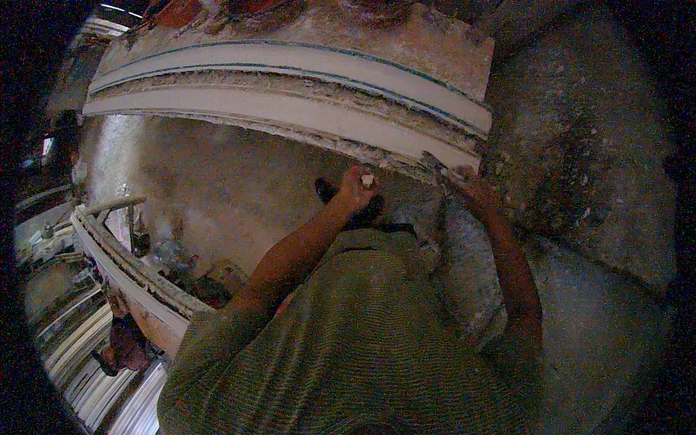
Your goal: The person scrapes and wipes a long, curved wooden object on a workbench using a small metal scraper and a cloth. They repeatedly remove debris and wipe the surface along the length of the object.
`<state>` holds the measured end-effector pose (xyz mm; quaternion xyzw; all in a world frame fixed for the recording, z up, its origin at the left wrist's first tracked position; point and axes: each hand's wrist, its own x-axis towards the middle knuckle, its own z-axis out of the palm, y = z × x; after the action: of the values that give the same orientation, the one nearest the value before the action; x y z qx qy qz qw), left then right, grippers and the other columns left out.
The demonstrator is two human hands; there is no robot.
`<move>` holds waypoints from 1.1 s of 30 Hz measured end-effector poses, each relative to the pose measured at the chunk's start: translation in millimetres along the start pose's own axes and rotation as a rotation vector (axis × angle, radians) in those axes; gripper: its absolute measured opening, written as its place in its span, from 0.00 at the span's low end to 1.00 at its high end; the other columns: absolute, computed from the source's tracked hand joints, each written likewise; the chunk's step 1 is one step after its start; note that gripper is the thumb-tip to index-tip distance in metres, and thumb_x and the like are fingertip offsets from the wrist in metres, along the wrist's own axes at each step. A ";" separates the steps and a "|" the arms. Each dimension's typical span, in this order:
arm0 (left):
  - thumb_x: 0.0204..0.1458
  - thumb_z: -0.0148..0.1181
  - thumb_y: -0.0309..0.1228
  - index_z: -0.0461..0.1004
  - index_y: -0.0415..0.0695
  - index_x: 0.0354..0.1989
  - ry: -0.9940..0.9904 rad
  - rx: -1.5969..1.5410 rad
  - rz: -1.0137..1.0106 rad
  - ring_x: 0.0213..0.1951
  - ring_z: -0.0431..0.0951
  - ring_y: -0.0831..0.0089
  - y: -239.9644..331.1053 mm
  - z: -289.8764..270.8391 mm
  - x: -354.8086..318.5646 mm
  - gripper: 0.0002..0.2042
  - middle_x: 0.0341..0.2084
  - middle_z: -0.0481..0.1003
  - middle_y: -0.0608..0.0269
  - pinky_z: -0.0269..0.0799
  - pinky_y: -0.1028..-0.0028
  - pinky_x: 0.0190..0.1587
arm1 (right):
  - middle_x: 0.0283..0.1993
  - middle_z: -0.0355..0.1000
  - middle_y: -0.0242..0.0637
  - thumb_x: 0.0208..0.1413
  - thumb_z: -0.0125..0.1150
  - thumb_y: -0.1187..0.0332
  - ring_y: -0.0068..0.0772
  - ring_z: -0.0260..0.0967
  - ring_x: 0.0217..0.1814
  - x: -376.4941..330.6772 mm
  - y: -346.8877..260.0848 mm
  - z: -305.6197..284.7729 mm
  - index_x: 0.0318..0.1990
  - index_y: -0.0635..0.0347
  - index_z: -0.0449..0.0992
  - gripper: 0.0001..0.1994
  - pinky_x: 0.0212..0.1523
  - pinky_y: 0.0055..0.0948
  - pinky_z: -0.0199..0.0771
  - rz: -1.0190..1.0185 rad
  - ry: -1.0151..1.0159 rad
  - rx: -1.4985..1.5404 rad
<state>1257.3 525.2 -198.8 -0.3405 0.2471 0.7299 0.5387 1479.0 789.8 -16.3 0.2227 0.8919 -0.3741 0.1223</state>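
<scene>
A long white plaster moulding (290, 109) lies curved across the top of the view, with rough crumbly plaster along its near edge. My left hand (357, 185) is closed on a small pale lump of plaster (367, 179) just below that edge. My right hand (473, 190) grips a flat metal scraper (437, 165) whose blade touches the moulding's lower right end. Both forearms reach up from my green knitted shirt (348, 348).
Another moulding strip (123, 268) runs along the left, with more pale strips (80, 348) stacked below it. A rough grey slab (580, 145) stands at the right. The brown floor (217, 181) shows under the work. Dark footwear (326, 190) lies beneath my left hand.
</scene>
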 end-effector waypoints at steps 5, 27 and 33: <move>0.62 0.49 0.37 0.71 0.44 0.32 -0.080 0.008 0.044 0.33 0.76 0.61 -4.1 7.2 4.6 0.11 0.30 0.74 0.56 0.79 0.63 0.34 | 0.66 0.64 0.49 0.67 0.50 0.68 0.56 0.72 0.59 26.3 -21.5 5.5 0.70 0.38 0.64 0.25 0.61 0.47 0.75 -0.179 0.019 -0.369; 0.57 0.58 0.27 0.74 0.41 0.42 -0.257 -0.020 0.705 0.38 0.79 0.65 65.5 -22.2 -63.6 0.07 0.34 0.76 0.59 0.79 0.66 0.44 | 0.69 0.62 0.51 0.60 0.62 0.63 0.58 0.73 0.57 91.0 -126.4 33.9 0.66 0.47 0.70 0.25 0.59 0.50 0.76 -0.370 0.432 -0.513; 0.58 0.58 0.30 0.74 0.41 0.44 0.341 0.400 0.698 0.41 0.78 0.64 66.5 -142.8 -207.4 0.09 0.38 0.76 0.58 0.77 0.64 0.46 | 0.65 0.67 0.56 0.62 0.60 0.59 0.60 0.67 0.65 45.9 -71.0 -26.7 0.65 0.59 0.69 0.26 0.68 0.51 0.66 -0.287 0.362 -0.239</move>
<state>1265.7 273.2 -133.1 -0.2410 0.5694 0.7394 0.2665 1402.9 779.0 27.9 0.1410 0.9596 -0.2336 -0.0680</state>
